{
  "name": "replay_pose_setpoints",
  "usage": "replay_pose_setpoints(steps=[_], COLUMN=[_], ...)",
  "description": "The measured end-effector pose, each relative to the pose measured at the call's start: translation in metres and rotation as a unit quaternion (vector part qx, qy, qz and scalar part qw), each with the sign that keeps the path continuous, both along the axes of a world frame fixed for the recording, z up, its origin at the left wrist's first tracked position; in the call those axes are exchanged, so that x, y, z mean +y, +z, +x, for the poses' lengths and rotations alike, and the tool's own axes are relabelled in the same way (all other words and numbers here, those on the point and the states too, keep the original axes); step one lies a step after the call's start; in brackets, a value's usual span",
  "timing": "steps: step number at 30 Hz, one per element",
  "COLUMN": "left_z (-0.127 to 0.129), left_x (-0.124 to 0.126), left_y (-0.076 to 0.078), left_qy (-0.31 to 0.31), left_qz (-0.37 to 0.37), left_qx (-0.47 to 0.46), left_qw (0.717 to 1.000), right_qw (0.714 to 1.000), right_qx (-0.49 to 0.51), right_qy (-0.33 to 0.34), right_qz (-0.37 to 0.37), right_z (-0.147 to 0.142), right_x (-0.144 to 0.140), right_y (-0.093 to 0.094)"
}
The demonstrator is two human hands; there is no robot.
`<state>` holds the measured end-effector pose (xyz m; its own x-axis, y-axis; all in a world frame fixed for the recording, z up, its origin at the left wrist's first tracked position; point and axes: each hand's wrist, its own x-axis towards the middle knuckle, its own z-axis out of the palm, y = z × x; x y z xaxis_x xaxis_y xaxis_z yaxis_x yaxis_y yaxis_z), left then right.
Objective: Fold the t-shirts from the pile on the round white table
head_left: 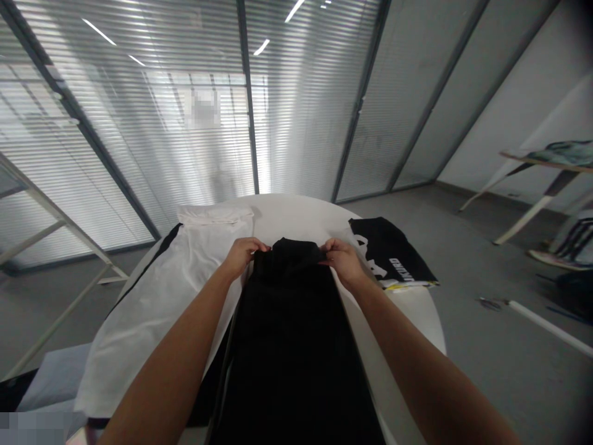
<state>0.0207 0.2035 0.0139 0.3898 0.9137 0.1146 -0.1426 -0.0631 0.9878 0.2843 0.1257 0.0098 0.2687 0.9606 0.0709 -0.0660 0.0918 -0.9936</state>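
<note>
A long black garment (296, 346) lies lengthwise on the round white table (296, 207), its far end bunched up. My left hand (241, 254) pinches the left corner of that far end. On the opposite corner, my right hand (343, 261) has its fingers closed on the same cloth. The kind of garment cannot be made out for certain. To its left is a white garment (185, 278) with a black edge, partly behind my left forearm. A folded black garment (393, 250) with white print sits beyond my right hand.
Glass partitions with blinds (199, 154) stand behind the table. At left is a pale metal frame (69, 228), with a light grey cloth (60, 377) below it. Another table (556, 162) bearing cloth is at the right, and a white pole (546, 324) shows over the floor.
</note>
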Motion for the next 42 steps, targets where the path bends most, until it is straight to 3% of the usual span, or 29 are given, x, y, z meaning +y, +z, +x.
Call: replay_pose_setpoints(steps=[6,11,15,19,22,25,30,33,36,39,42], left_z=[0.002,0.001,0.003,0.007,0.009,0.008,0.006,0.003,-0.001,-0.004,-0.005], left_x=[0.003,0.0,0.001,0.006,0.008,0.007,0.005,0.005,0.005,0.005,0.003], left_y=[-0.002,0.001,-0.003,-0.012,-0.015,-0.013,-0.006,0.001,0.008,0.013,0.014], left_qy=[0.044,0.03,0.047,0.101,0.115,0.113,0.132,0.172,0.193,0.145,0.081], left_qz=[-0.004,0.037,0.043,0.046,0.049,0.057,0.088,0.093,0.075,0.044,0.054], left_qx=[0.096,0.17,0.168,0.096,0.1,0.171,0.283,0.406,0.512,0.562,0.578], left_qw=[0.994,0.984,0.984,0.989,0.987,0.977,0.946,0.893,0.834,0.813,0.81], right_qw=[0.993,0.951,0.928,0.901,0.883,0.861,0.837,0.842,0.852,0.847,0.823], right_qx=[-0.117,-0.306,-0.362,-0.408,-0.448,-0.489,-0.517,-0.507,-0.503,-0.518,-0.548], right_qy=[-0.01,0.043,0.042,0.028,0.015,0.052,0.116,0.127,0.096,0.075,0.106], right_qz=[-0.023,-0.004,0.076,0.142,0.14,0.129,0.134,0.134,0.108,0.098,0.103], right_z=[0.0,-0.004,0.001,0.007,0.007,0.004,0.007,0.009,0.006,-0.001,-0.008], right_x=[-0.003,-0.004,0.0,0.004,0.004,0.0,-0.004,-0.005,-0.005,-0.008,-0.012], right_y=[0.003,0.001,-0.005,-0.009,-0.012,-0.015,-0.017,-0.014,-0.009,-0.004,-0.003])
